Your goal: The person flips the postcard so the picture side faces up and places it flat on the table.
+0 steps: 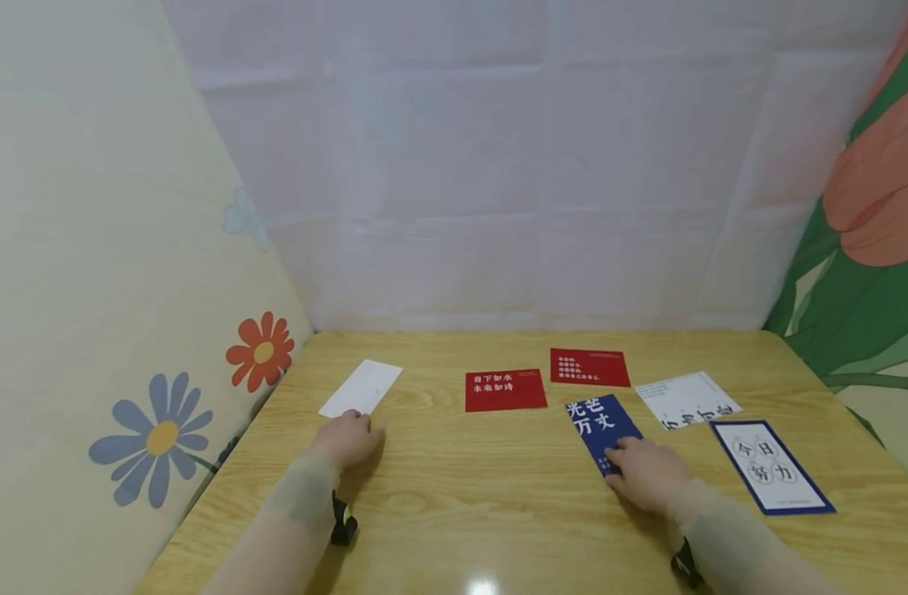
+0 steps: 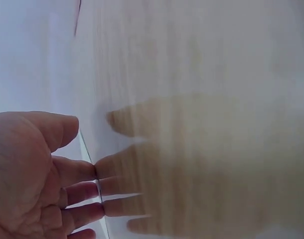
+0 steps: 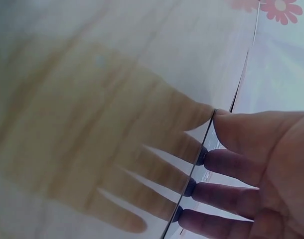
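Observation:
At the left of the table, a plain white card [image 1: 361, 388] lies at a slant, and my left hand [image 1: 347, 440] rests its fingertips at the near end. In the left wrist view my left hand [image 2: 27, 174] has its fingers extended with the thumb apart. A dark blue card with white characters [image 1: 596, 420] lies right of centre. On its near half rest the fingertips of my right hand [image 1: 650, 473]. Extended fingers of my right hand [image 3: 271, 174] press the card's surface in the right wrist view, the thumb tip at its edge.
Two red cards, a nearer one [image 1: 506, 391] and a farther one [image 1: 590, 368], lie mid-table. Right of the blue card are a white printed card [image 1: 689, 400] and a blue-bordered card [image 1: 773, 468]. A white cloth [image 1: 498, 165] hangs behind the wooden table [image 1: 454, 496].

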A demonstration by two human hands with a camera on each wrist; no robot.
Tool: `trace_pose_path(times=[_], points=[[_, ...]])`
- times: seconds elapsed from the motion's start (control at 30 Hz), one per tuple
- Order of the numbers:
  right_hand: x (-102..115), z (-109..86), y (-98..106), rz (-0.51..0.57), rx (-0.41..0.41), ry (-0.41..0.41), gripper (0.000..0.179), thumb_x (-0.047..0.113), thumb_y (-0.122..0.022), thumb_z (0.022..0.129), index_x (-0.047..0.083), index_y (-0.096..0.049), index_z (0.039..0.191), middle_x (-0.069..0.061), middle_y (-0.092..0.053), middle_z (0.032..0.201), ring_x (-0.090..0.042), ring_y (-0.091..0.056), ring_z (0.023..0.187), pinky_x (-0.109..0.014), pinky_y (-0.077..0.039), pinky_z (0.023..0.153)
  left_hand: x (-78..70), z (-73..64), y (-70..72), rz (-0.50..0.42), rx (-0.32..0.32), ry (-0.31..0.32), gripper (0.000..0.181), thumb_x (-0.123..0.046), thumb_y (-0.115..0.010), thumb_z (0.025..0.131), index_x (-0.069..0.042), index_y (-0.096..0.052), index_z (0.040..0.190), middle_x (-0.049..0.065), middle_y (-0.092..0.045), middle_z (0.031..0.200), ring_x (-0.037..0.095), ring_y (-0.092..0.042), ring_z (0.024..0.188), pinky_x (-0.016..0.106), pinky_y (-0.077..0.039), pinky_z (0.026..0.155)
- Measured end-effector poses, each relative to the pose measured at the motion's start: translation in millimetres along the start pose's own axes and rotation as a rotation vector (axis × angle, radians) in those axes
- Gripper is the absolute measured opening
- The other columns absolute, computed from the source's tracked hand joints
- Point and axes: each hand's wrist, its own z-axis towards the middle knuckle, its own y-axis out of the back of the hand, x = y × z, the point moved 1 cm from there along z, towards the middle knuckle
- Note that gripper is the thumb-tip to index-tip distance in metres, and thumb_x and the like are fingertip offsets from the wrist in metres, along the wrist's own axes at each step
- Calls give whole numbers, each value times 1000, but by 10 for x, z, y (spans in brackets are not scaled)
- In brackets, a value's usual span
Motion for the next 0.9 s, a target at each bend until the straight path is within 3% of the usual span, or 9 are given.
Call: trace_pose_path(times=[0.13, 0.47, 0.9], points=[[-22, 25, 5, -1, 3, -10, 45, 32, -67, 89, 5, -63, 124, -22, -55, 128, -42, -52, 117, -60, -40, 94, 16, -75, -21, -23, 22, 6, 52, -30, -45, 98, 10, -51, 131, 30, -48, 132, 47, -46, 121, 56, -37, 99], [-55, 59, 20, -18, -13, -22, 45, 33, -67, 88, 6, -63, 124, -22, -56, 127, -42, -53, 115, -60, -41, 93, 34, -360, -32, -1, 38, -67, 48, -30, -47, 99, 7, -56, 129, 28, -50, 130, 46, -48, 119, 57, -37, 99], [2, 106, 10, -82, 1, -49, 46, 35, -66, 89, 7, -63, 126, -20, -58, 122, -39, -55, 111, -57, -44, 91, -3, -716, -95, -96, 63, -77, 47, -33, -54, 97, 4, -60, 125, 23, -54, 129, 43, -50, 119, 56, -37, 100]])
